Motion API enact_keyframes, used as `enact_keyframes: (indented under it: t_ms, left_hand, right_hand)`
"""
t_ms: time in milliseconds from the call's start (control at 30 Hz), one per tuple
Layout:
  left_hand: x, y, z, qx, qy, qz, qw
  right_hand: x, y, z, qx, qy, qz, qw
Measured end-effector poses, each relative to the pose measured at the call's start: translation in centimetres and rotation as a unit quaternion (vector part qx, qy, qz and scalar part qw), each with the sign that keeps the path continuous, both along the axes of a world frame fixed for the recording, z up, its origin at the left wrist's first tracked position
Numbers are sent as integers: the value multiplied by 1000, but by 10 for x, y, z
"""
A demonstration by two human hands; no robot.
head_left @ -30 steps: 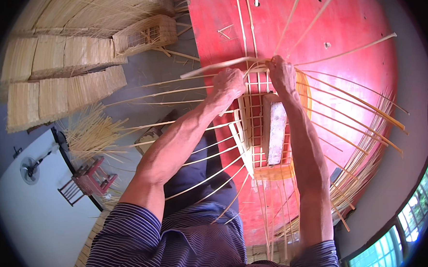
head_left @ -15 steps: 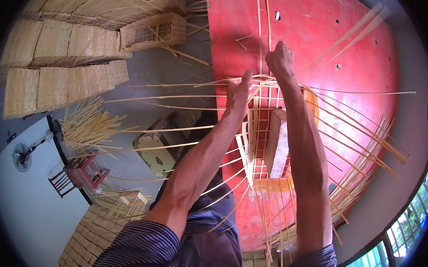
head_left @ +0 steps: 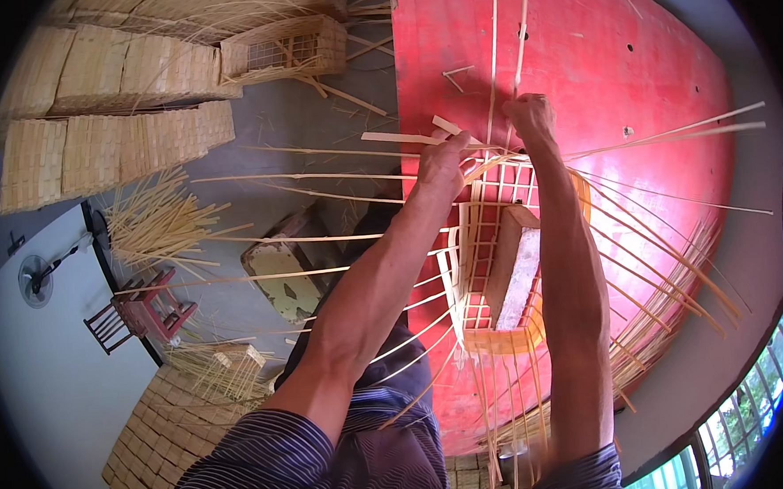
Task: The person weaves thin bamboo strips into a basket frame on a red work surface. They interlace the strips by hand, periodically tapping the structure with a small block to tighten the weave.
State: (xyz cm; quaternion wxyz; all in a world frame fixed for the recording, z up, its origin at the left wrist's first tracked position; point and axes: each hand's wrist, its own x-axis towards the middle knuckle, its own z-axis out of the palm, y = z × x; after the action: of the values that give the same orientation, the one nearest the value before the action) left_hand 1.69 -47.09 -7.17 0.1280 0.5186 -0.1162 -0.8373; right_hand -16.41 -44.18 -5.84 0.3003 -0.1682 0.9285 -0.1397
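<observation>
A half-woven basket [head_left: 470, 231] of pale strips lies on a red board, its loose strip ends fanning out on all sides. Inside it rests a long wooden block [head_left: 519, 273] with a whitish face. My left hand [head_left: 445, 164] is closed at the basket's far left corner, with thumb and fingers pinching bamboo strips; two flat ends stick out to its left. My right hand [head_left: 531, 119], fingers curled, grips a long bamboo strip [head_left: 521, 47] running away from me beyond the far edge. The right forearm hides part of the basket's right side.
Beneath the basket is the red board [head_left: 577, 75]. A bundle of thin strips [head_left: 657, 328] lies along its right edge. Finished baskets [head_left: 112, 157] are stacked at the far left, with a heap of strips [head_left: 156, 226] nearer. A small red chair [head_left: 151, 310] and a wall fan [head_left: 35, 281] stand left.
My right hand has come slightly nearer and to the right. The two flat strip ends now jut out left of my left hand. The long strips at right have swung lower.
</observation>
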Motion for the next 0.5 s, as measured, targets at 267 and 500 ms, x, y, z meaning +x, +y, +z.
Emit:
enact_keyframes:
  t_ms: [267,500]
  left_hand:
    - [-1,-1,0,-37,9,-16,999]
    - [-12,-2,22,-174,-67,-110,976]
  right_hand:
    - [15,16,35,-160,-79,229,957]
    - [10,14,4,-162,-15,446,880]
